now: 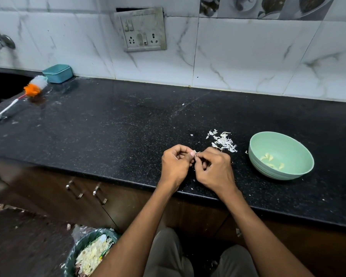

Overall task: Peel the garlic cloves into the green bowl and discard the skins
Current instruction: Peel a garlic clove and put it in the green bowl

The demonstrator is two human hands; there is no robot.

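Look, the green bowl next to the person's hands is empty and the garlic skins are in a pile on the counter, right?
Not quite. The green bowl is not empty: the head view shows several peeled garlic cloves lying in its bottom. The rest is right: the garlic skins lie in a pile on the counter, just behind the right hand and left hand.

Black speckled tabletop [108, 120], pale green bowl [300, 156], white garlic skins [223, 141], teal box [57, 73] at the far left edge, orange-and-white brush [35, 86], white grey-veined wall tiles [238, 52].
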